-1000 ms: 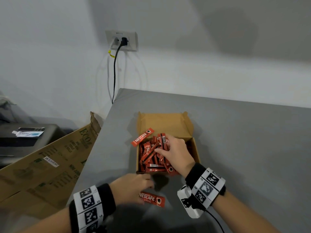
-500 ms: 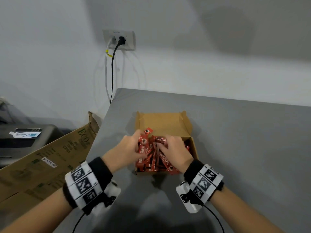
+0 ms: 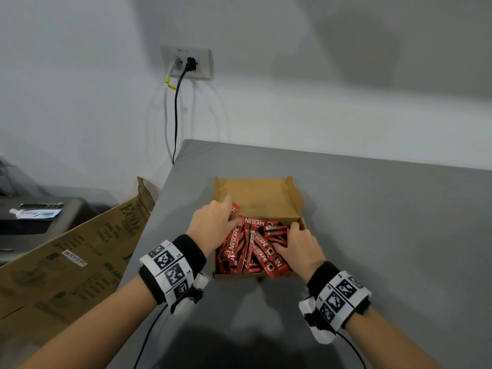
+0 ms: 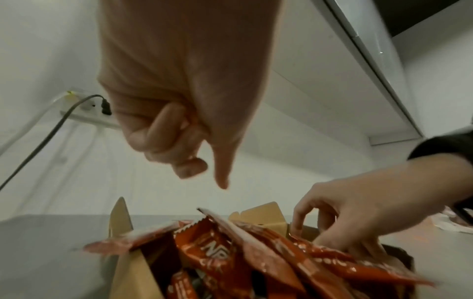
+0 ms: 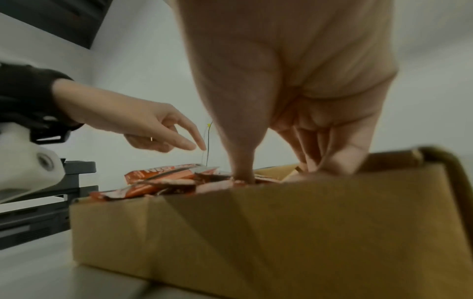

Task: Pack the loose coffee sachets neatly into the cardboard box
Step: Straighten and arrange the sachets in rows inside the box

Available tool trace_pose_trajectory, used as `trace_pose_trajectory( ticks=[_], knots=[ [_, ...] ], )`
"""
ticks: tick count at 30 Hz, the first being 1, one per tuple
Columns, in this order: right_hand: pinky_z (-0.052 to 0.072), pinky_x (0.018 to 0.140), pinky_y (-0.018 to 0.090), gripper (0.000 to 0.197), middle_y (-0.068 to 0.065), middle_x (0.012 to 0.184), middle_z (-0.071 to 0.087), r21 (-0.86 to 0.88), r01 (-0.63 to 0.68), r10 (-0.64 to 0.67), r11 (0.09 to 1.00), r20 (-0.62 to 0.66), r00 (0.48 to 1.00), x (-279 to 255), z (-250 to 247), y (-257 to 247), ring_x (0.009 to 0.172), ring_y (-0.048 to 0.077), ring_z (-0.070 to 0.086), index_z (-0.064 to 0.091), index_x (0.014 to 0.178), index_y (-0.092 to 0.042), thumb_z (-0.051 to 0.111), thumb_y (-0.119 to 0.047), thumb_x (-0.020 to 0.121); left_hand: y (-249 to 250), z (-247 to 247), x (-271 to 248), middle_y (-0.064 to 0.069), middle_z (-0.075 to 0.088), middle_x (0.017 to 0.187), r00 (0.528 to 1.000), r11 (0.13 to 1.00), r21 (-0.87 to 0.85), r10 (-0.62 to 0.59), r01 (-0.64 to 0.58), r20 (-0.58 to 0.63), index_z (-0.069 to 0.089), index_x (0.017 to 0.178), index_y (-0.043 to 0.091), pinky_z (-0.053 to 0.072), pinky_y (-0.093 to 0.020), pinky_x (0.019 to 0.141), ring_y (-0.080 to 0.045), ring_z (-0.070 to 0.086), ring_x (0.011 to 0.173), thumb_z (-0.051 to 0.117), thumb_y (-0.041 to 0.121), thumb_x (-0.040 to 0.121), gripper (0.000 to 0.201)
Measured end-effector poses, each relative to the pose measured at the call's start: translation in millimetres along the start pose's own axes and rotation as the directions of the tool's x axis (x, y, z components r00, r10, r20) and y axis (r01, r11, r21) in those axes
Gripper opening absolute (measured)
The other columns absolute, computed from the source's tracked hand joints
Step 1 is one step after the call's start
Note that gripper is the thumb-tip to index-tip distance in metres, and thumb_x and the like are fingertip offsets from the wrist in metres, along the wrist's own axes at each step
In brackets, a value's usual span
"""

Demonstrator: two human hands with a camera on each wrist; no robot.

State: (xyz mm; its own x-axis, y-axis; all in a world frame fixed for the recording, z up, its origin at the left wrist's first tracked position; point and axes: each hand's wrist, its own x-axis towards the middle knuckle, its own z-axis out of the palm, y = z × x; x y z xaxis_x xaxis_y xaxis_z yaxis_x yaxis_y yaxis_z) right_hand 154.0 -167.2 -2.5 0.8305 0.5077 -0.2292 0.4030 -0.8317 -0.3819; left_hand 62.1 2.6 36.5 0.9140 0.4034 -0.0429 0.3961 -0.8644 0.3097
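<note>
An open cardboard box (image 3: 255, 195) sits on the grey table (image 3: 386, 235), filled with a jumble of several red coffee sachets (image 3: 253, 249). My left hand (image 3: 213, 225) hovers over the box's left side. In the left wrist view it (image 4: 179, 121) holds nothing, with thumb pointing down and some fingers curled above the sachets (image 4: 217, 252). My right hand (image 3: 295, 243) is at the box's right side. Its thumb and arched fingers (image 5: 340, 157) press down on the sachets (image 5: 163, 174) by the right wall of the box (image 5: 281, 232).
The box stands near the table's left edge. Beyond that edge lean a large brown carton (image 3: 80, 249) and a black device (image 3: 40, 217). Cables hang from a wall socket (image 3: 186, 62) behind the table's corner.
The sachet that lay on the table in front of the box is gone from there. My left hand carried it up to the box. My right hand shifted to the box's right side.
</note>
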Motion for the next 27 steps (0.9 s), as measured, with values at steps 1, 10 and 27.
trace_pose_trajectory(
  ticks=[1, 10, 27],
  knots=[
    [0.053, 0.083, 0.038, 0.038, 0.011, 0.109, 0.060, 0.011, -0.008, 0.008, 1.000, 0.004, 1.000, 1, 0, 0, 0.100, 0.030, 0.061, 0.044, 0.106, -0.007, 0.061, -0.036, 0.087, -3, 0, 2, 0.000, 0.057, 0.088, 0.999, 1.000, -0.001, -0.016, 0.016, -0.049, 0.044, 0.118, 0.012, 0.054, -0.028, 0.067, -0.016, 0.060, 0.075, 0.051, 0.039, 0.093, 0.038],
    [0.053, 0.077, 0.030, 0.021, 0.011, 0.102, 0.064, 0.104, 0.001, 0.000, 0.995, -0.006, 1.000, -1, -12, -1, 0.090, 0.025, 0.064, 0.058, 0.101, -0.004, 0.060, -0.017, 0.086, -19, 17, 15, -0.009, 0.056, 0.110, 0.998, 0.996, -0.055, -0.069, 0.069, 0.014, 0.051, 0.117, 0.008, 0.052, -0.033, 0.082, -0.022, 0.057, 0.098, 0.056, 0.019, 0.091, 0.028],
    [0.050, 0.052, 0.014, 0.020, -0.001, 0.084, 0.063, 0.102, 0.239, -0.237, 0.966, -0.031, 0.971, 2, -12, -30, 0.062, 0.007, 0.060, 0.059, 0.105, -0.012, 0.050, -0.026, 0.095, -17, -4, -7, -0.004, 0.056, 0.115, 0.997, 0.985, -0.159, 0.059, -0.065, -0.041, 0.054, 0.121, 0.012, 0.046, -0.027, 0.089, -0.016, 0.054, 0.103, 0.051, 0.028, 0.094, 0.032]
  ],
)
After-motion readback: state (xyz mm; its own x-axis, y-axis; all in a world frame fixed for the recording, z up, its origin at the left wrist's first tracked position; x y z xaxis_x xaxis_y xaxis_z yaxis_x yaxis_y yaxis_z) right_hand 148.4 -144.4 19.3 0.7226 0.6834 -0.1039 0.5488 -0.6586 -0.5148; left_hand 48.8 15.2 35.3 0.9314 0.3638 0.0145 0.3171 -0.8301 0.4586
